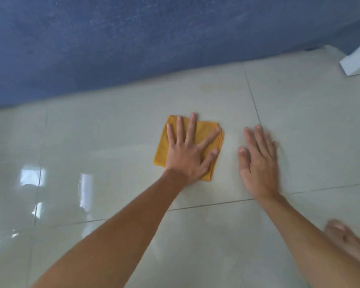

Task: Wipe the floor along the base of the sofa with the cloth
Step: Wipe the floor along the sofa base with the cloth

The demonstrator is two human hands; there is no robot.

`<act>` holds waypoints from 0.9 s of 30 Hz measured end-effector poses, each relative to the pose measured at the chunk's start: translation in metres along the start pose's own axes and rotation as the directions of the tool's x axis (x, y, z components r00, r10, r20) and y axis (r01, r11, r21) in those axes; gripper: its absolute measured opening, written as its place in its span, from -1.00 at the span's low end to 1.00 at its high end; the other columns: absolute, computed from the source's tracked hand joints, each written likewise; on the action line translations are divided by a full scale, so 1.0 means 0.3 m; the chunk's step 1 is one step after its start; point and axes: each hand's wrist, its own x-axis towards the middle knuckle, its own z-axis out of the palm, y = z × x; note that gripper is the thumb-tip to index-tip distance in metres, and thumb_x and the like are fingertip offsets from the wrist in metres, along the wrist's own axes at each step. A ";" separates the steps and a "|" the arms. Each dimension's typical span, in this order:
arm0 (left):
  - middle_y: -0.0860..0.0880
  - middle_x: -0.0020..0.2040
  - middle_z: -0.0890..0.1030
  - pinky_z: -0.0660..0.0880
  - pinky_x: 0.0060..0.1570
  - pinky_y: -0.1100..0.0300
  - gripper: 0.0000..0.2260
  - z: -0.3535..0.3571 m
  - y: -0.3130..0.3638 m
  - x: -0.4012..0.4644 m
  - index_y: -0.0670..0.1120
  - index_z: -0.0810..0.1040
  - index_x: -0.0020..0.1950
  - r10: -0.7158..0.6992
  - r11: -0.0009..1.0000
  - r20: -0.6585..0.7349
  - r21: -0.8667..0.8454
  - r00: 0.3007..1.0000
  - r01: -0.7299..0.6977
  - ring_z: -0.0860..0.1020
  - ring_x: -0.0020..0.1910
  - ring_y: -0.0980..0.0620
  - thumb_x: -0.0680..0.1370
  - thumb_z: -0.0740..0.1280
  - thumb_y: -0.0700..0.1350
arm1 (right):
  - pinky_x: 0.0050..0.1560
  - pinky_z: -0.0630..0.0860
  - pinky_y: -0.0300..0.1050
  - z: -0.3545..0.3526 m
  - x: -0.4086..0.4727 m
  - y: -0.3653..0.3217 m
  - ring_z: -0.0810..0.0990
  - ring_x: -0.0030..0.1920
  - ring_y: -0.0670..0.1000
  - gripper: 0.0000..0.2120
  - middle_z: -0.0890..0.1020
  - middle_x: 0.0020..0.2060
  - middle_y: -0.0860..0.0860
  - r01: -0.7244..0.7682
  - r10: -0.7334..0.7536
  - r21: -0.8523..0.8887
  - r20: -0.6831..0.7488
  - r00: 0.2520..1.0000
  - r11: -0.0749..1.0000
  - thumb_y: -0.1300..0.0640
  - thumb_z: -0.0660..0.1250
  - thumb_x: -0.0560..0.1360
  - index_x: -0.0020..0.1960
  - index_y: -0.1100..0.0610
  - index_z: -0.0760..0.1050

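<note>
My left hand is spread flat on the folded orange cloth on glossy pale tile floor, short of the blue fabric sofa base (strip there probably unwiped); right hand flat, empty.

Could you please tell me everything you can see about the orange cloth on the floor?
The cloth is a yellow-orange fabric, folded into a rough square with layered edges showing along its right side. It lies flat on the pale glossy tile floor, a little way out from the blue sofa base, not touching it. The left hand presses down on it, palm flat and fingers spread, covering much of its middle. The right hand rests on the bare tile beside it, apart from the cloth.
</note>
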 end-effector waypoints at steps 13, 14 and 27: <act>-0.20 0.63 -0.11 -0.21 0.43 -0.44 -0.43 -0.062 -0.426 0.202 0.41 -0.06 0.54 -0.530 0.848 -0.012 -0.018 0.848 0.529 -0.14 0.55 -0.43 0.51 -0.20 0.41 | 0.53 -0.01 0.39 0.022 0.032 0.153 0.10 0.60 0.16 -0.45 0.17 0.59 0.04 -0.043 0.062 -0.292 0.054 0.997 0.955 -0.11 -0.07 0.62 0.59 -0.01 0.12; -0.22 0.63 -0.10 -0.23 0.43 -0.44 -0.42 -0.067 -0.395 0.283 0.40 -0.06 0.54 -0.529 0.849 -0.009 -0.012 0.849 0.529 -0.14 0.55 -0.43 0.51 -0.21 0.41 | 0.53 -0.02 0.39 0.025 0.032 0.154 0.10 0.60 0.15 -0.45 0.18 0.59 0.04 -0.042 0.057 -0.284 0.042 0.997 0.958 -0.10 -0.05 0.62 0.59 -0.01 0.13; -0.15 0.64 -0.04 -0.04 0.44 -0.41 -0.47 0.015 0.102 -0.001 0.37 0.01 0.56 0.253 0.966 0.036 0.052 0.967 -0.254 -0.05 0.57 -0.39 0.59 -0.05 0.36 | 0.54 -0.01 0.36 -0.127 0.052 0.273 0.13 0.58 0.21 -0.44 0.24 0.57 0.13 -0.181 0.185 -0.146 0.012 0.983 0.973 -0.06 0.00 0.59 0.56 0.06 0.23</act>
